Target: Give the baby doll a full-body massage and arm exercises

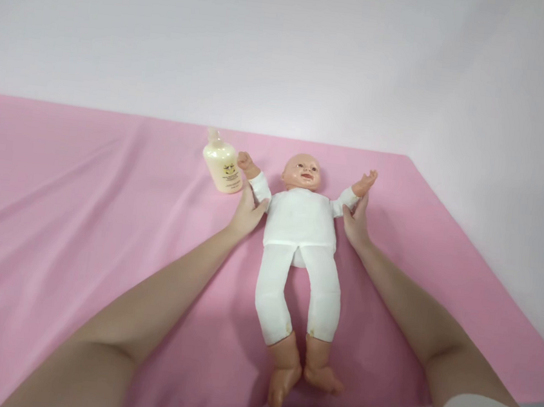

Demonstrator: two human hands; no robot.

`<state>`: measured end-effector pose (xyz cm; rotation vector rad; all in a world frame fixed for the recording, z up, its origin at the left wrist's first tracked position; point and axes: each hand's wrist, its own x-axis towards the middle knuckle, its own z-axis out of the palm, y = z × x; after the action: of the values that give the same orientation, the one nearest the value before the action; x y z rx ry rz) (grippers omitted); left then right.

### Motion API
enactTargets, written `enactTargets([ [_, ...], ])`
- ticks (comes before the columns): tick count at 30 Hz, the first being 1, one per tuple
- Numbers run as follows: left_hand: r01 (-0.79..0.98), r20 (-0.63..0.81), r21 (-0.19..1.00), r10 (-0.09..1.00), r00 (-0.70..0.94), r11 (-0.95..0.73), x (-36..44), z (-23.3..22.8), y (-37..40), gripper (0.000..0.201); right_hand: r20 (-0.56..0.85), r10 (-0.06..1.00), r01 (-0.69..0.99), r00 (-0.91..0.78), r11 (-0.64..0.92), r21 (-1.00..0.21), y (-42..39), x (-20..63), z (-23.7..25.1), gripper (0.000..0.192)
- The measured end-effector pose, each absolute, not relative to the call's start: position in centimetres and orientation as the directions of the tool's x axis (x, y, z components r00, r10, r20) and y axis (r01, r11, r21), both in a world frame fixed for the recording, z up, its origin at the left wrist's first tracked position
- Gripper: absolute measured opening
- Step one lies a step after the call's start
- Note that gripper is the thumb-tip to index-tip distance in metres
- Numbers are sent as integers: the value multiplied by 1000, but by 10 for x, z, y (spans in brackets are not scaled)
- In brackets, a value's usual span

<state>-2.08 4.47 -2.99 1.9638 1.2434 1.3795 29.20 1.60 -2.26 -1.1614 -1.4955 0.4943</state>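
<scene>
Fingers of your left hand (247,212) wrap loosely around the upper arm of the baby doll (302,232), at the white sleeve near its shoulder, and your right hand (356,224) does the same on the other arm, its fingertips reaching toward the doll's raised palm. Neither hand is clenched; both rest against the sleeves in a light hold, though how firmly they press cannot be told. The doll lies face up along the middle of the pink sheet (66,221), head toward the wall, bare feet toward you, both arms spread up and outward.

Watch the lotion bottle (222,163). It stands tilted just beside the doll's small fist on your left, very near your own knuckles. If you swing that arm outward or lift it, the fist or your hand will likely knock the bottle over, and it could roll across the cloth.

Your sheet already carries long folds on the left side. Pulling the doll sideways by the arms may drag the fabric and bunch it further, shifting the bottle too.
</scene>
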Motion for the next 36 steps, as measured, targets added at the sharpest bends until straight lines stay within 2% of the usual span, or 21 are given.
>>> enactTargets([
  [4,473,541,712,835,103,-519,-20,-28,44,38,521,851,403,70,454,-795,12,288,-20,72],
  [8,521,529,592,784,324,-615,-18,-22,43,52,528,843,455,-104,512,-728,9,288,-20,51],
  [11,522,508,544,753,418,-657,-17,-17,40,58,523,823,487,-220,558,-673,9,288,-20,48],
  [14,533,492,548,764,418,-644,-17,-14,37,59,521,832,496,-189,539,-681,10,288,-22,50],
  [17,541,486,580,791,371,-609,-17,-13,35,59,507,853,475,-126,500,-724,11,288,-25,50],
  [21,489,493,685,837,235,-541,-16,-17,38,52,459,888,398,-28,431,-809,15,289,-27,56],
  [24,431,439,791,893,94,-434,-19,-25,44,46,421,905,330,50,383,-863,20,292,-30,59],
  [27,321,388,873,922,4,-368,-22,-30,50,49,345,929,284,138,296,-912,27,298,-35,55],
  [31,220,380,903,925,-6,-370,-24,-32,54,57,258,947,223,193,214,-951,34,303,-43,57],
  [36,245,369,898,929,30,-365,-25,-32,52,67,314,929,214,197,272,-938,34,302,-43,59],
])
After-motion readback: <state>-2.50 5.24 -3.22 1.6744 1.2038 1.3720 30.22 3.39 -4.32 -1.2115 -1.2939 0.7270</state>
